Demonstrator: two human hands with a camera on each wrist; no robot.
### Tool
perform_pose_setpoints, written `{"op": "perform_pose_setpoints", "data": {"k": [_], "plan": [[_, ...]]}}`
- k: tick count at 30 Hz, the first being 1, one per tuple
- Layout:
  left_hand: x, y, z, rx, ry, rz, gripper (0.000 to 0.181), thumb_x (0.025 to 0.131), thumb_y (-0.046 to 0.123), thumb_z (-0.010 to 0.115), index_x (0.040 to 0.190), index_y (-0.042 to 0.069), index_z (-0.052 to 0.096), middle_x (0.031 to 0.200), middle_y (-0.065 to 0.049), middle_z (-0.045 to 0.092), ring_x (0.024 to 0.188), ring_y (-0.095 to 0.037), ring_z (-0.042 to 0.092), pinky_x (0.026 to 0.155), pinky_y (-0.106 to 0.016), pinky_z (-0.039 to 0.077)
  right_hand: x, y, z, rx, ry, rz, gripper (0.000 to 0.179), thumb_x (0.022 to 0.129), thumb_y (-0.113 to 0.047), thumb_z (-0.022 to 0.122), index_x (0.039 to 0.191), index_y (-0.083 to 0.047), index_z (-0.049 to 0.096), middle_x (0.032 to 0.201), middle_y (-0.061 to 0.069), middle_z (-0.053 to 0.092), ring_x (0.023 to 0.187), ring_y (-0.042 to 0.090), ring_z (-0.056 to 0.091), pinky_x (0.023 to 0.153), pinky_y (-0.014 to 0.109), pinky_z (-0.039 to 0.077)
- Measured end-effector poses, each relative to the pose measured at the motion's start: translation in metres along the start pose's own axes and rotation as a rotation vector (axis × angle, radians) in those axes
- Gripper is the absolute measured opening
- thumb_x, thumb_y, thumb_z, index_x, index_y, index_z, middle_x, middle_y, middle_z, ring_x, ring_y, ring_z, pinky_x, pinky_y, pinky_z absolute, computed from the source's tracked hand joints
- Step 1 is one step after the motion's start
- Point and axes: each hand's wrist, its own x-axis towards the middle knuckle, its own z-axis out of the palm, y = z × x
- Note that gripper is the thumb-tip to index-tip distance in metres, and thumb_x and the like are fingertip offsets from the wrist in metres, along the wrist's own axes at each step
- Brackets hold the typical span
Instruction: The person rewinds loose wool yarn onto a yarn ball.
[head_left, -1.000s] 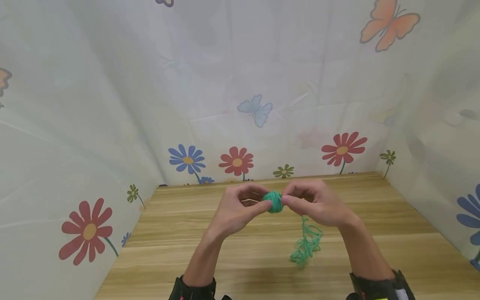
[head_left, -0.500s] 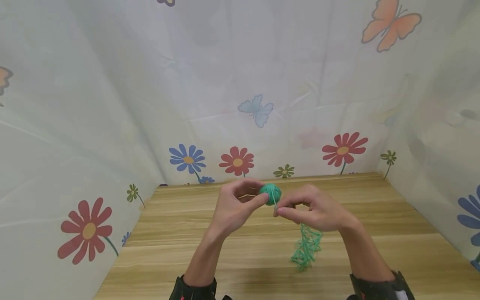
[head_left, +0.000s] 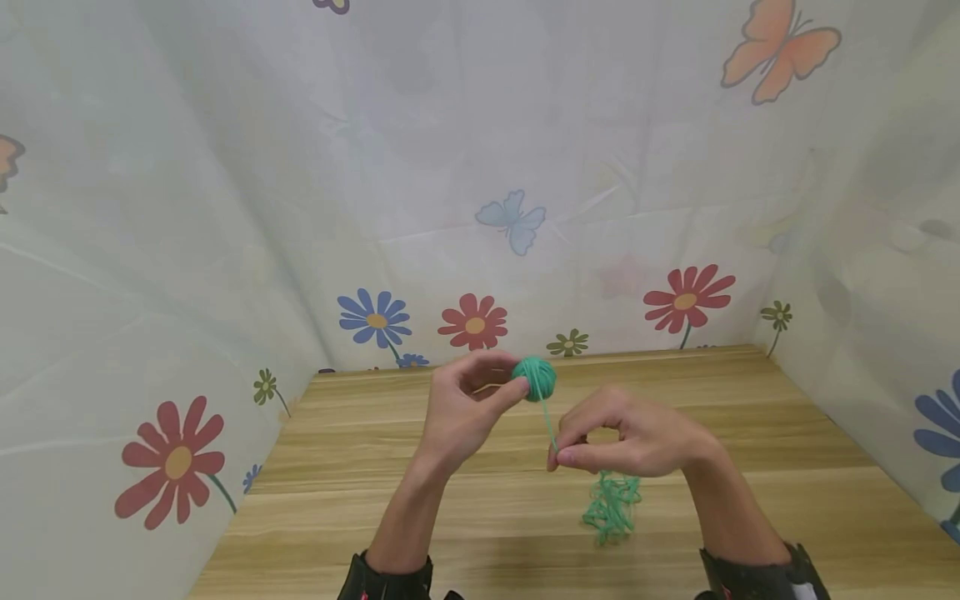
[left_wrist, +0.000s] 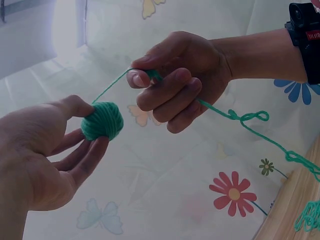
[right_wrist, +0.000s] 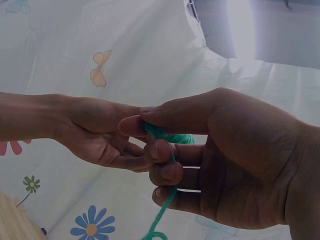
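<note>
A small ball of green yarn (head_left: 537, 379) is held above the table between the thumb and fingertips of my left hand (head_left: 465, 412). Lower and to the right, my right hand (head_left: 630, 433) pinches the strand (head_left: 548, 423) that runs taut from the ball. In the left wrist view, the same strand passes through the curled fingers of the right hand (left_wrist: 177, 80) and trails off as a loose, looped tail (left_wrist: 250, 120). From the right wrist view, the ball (right_wrist: 180, 138) is mostly hidden behind the right fingers.
A loose tangle of green yarn (head_left: 612, 508) lies on the wooden table (head_left: 337, 467), below the right hand. Pale sheeting (head_left: 420, 167) printed with flowers and butterflies stands behind the table and along both sides.
My right hand has moved down, away from the ball, drawing a longer strand between them. The left hand has lifted the ball slightly, up and to the left.
</note>
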Motion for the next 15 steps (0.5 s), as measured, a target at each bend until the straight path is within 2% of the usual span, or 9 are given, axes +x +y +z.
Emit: {"op": "perform_pose_setpoints", "data": {"k": [5,9,15], "plan": [[-0.001,0.002,0.0,-0.065,-0.064,0.022,0.026,0.092,0.008,0.077,0.116,0.003,0.073,0.107,-0.012,0.074,0.098,-0.029,0.07,0.088,-0.043,0.062,-0.001,0.001,0.0,-0.02,-0.012,0.063,0.025,0.093,0.014,0.061,0.102,-0.004,0.077,0.085,0.003,0.074,0.074,0.012,0.064,0.067,0.03,0.062],[-0.002,0.004,0.0,-0.119,-0.131,0.036,0.026,0.092,0.006,0.075,0.117,0.0,0.071,0.109,-0.016,0.072,0.101,-0.032,0.069,0.089,-0.045,0.062,-0.007,0.012,0.001,-0.052,-0.009,0.138,0.022,0.097,0.009,0.062,0.105,-0.004,0.078,0.09,0.002,0.075,0.075,0.009,0.064,0.067,0.031,0.063],[-0.003,0.005,-0.002,-0.151,-0.241,0.073,0.027,0.093,0.002,0.072,0.119,-0.007,0.067,0.111,-0.022,0.069,0.1,-0.034,0.067,0.088,-0.046,0.062,-0.018,0.034,0.001,-0.048,0.049,0.235,0.021,0.099,0.003,0.064,0.106,-0.011,0.078,0.073,-0.003,0.065,0.064,0.007,0.056,0.06,0.025,0.058]]}}
